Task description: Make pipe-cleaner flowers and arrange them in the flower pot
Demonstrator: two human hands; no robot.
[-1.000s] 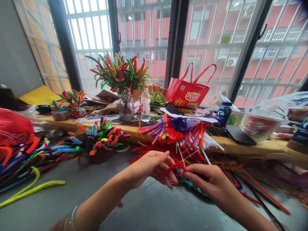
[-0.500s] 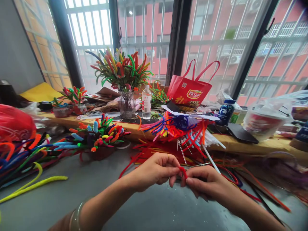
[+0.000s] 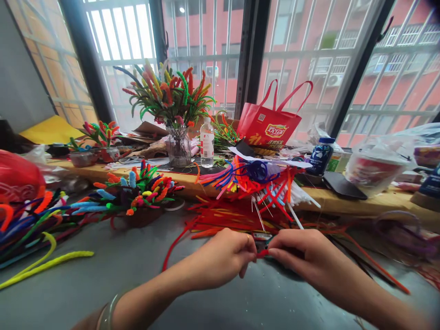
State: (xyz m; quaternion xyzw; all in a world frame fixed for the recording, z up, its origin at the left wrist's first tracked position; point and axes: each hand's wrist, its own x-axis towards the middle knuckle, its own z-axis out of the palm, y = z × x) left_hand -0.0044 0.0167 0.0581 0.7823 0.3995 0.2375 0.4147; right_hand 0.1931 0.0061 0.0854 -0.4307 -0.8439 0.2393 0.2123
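Between my two hands, low over the grey table, is a short red pipe cleaner. My left hand is closed on its left end, fingers curled under. The thumb and index finger of my right hand pinch its right end. Most of the pipe cleaner is hidden by the fingers. Just behind the hands lie loose red and orange pipe cleaners and a small dark object with a pale label, partly covered.
A wooden ledge runs along the back, holding a glass vase of pipe-cleaner stems, a water bottle, a red bag and a phone. Thin wires jut toward my hands. Colourful pipe cleaners lie left.
My hands have turned and lowered slightly, knuckles now more upward. The red pipe cleaner went from a raised arch to lying roughly level between them. The view has shifted a little.
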